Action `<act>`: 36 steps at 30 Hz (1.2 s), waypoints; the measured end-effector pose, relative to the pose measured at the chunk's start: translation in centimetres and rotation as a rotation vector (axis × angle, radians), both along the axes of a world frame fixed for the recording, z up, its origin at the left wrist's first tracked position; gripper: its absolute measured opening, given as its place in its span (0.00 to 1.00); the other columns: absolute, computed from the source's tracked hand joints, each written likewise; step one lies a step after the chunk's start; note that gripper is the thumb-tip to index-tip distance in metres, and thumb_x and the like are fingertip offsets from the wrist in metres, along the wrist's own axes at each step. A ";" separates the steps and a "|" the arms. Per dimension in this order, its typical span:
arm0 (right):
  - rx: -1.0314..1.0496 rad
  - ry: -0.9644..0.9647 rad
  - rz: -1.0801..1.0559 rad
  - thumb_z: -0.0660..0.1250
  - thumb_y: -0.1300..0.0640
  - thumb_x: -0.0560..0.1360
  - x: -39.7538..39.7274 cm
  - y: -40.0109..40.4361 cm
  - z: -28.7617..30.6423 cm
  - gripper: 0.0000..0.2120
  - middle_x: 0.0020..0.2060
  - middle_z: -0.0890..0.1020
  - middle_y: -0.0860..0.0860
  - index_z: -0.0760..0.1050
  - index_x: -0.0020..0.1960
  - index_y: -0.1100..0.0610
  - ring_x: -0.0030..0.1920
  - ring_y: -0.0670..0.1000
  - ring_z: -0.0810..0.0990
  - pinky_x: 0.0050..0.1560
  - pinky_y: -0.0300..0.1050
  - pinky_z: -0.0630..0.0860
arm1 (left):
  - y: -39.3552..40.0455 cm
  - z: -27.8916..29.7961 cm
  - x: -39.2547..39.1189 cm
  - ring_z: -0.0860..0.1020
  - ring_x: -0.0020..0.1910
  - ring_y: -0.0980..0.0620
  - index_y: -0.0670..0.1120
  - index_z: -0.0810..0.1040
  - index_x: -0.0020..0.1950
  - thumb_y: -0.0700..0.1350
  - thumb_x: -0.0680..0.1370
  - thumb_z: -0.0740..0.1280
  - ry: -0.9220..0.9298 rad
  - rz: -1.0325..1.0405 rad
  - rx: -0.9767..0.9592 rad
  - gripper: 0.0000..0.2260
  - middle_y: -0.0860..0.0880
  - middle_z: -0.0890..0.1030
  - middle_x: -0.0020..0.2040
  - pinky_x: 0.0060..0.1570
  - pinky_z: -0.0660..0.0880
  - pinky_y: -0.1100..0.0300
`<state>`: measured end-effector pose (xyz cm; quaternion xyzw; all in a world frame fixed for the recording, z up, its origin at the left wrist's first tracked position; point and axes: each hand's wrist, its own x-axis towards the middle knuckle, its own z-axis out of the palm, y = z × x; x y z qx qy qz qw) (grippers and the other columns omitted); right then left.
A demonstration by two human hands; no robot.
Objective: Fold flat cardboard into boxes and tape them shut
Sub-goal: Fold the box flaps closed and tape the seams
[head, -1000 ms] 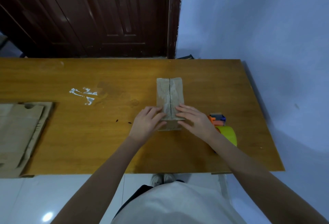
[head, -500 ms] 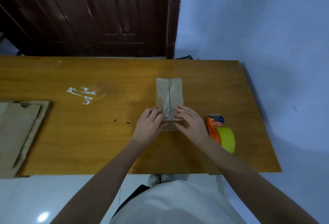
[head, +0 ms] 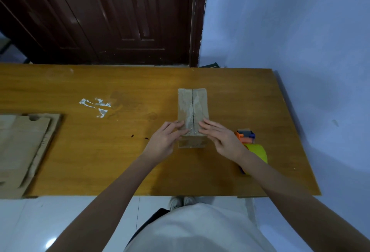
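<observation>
Two hands press down on the near end of a small box (head: pixel 192 109). The left hand (head: pixel 164 141) and the right hand (head: pixel 222 139) lie with fingers straight and flat, one on each side of the middle crack, rubbing the clear tape (head: pixel 189 120) down. I think this is the taping step, almost done. Next, the tape end needs to be smoothed over the near edge. The box is brown, long and thin, and its two flaps meet in a dark line. Just past the right hand sits the tape roller (head: pixel 252 146). Far off from the left hand lie flat cardboard sheets (head: pixel 22 147).
</observation>
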<state>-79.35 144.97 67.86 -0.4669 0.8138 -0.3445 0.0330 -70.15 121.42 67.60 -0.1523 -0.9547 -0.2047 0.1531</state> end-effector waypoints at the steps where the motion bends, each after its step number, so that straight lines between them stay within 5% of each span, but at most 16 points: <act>1: 0.004 0.011 -0.004 0.63 0.65 0.77 0.0 0.0 0.1 0.16 0.67 0.72 0.48 0.75 0.64 0.58 0.72 0.46 0.64 0.71 0.44 0.63 | -0.1 0.2 0.0 0.72 0.61 0.44 0.43 0.78 0.63 0.34 0.75 0.68 -0.003 -0.014 -0.022 0.17 0.44 0.76 0.62 0.56 0.76 0.50; 5: 0.029 0.152 -0.152 0.65 0.43 0.73 0.6 -0.9 0.7 0.19 0.60 0.79 0.48 0.81 0.55 0.55 0.66 0.43 0.72 0.62 0.47 0.72 | 0.9 1.1 0.0 0.76 0.56 0.44 0.43 0.81 0.55 0.52 0.76 0.65 -0.011 0.067 -0.057 0.16 0.44 0.79 0.56 0.50 0.79 0.52; 8: -0.021 0.182 -0.246 0.68 0.47 0.70 0.9 -1.8 0.3 0.15 0.55 0.83 0.51 0.83 0.49 0.57 0.61 0.46 0.77 0.57 0.50 0.78 | 2.4 1.1 -0.4 0.78 0.48 0.43 0.41 0.82 0.46 0.50 0.72 0.70 -0.003 0.173 -0.020 0.12 0.43 0.80 0.49 0.39 0.80 0.52; 12: 0.000 0.159 -0.260 0.75 0.55 0.68 0.7 -1.8 0.4 0.10 0.54 0.83 0.50 0.84 0.48 0.55 0.60 0.47 0.78 0.54 0.51 0.77 | 1.9 1.2 -0.5 0.78 0.48 0.44 0.42 0.84 0.47 0.51 0.75 0.62 -0.017 0.161 0.040 0.15 0.44 0.81 0.49 0.40 0.80 0.52; 16: 0.010 0.253 -0.143 0.75 0.59 0.69 0.0 -1.3 0.8 0.10 0.54 0.83 0.50 0.83 0.50 0.56 0.60 0.48 0.79 0.51 0.49 0.78 | 1.3 1.1 -0.3 0.74 0.52 0.45 0.41 0.83 0.52 0.38 0.72 0.72 -0.003 0.092 -0.010 0.09 0.42 0.80 0.51 0.36 0.80 0.51; 20: 0.030 0.280 -0.016 0.66 0.57 0.75 -0.4 -0.6 0.5 0.11 0.58 0.81 0.51 0.81 0.56 0.57 0.64 0.49 0.75 0.56 0.46 0.76 | 0.7 0.7 0.1 0.75 0.56 0.42 0.41 0.79 0.59 0.26 0.65 0.70 0.022 0.034 -0.081 0.24 0.41 0.79 0.57 0.34 0.80 0.51; 24: 0.065 0.222 0.016 0.66 0.65 0.74 -0.4 -0.2 0.5 0.16 0.63 0.77 0.50 0.78 0.61 0.58 0.69 0.48 0.69 0.62 0.47 0.73 | 0.1 0.6 0.3 0.75 0.58 0.42 0.41 0.77 0.63 0.25 0.66 0.63 0.018 -0.007 -0.103 0.27 0.40 0.77 0.61 0.41 0.81 0.50; 28: 0.093 0.113 0.037 0.64 0.74 0.72 -0.1 0.3 0.7 0.24 0.68 0.72 0.49 0.74 0.65 0.58 0.73 0.48 0.64 0.69 0.48 0.66 | 0.0 0.6 0.3 0.73 0.61 0.43 0.43 0.76 0.65 0.23 0.64 0.68 -0.058 -0.011 -0.032 0.32 0.42 0.76 0.64 0.51 0.79 0.49; 33: -0.128 -0.450 -0.164 0.59 0.69 0.78 0.5 -0.4 2.6 0.20 0.68 0.72 0.50 0.72 0.67 0.56 0.71 0.44 0.65 0.72 0.44 0.62 | 0.7 1.8 0.7 0.68 0.66 0.54 0.47 0.77 0.65 0.37 0.79 0.64 -0.228 0.095 0.343 0.15 0.51 0.71 0.68 0.65 0.68 0.59; 36: -0.227 -0.444 -0.353 0.58 0.67 0.79 -0.8 -1.8 4.3 0.18 0.67 0.73 0.48 0.73 0.66 0.54 0.69 0.43 0.67 0.72 0.45 0.63 | 1.7 3.7 0.5 0.69 0.62 0.59 0.48 0.75 0.67 0.40 0.80 0.61 -0.365 0.304 0.539 0.16 0.53 0.69 0.67 0.60 0.69 0.65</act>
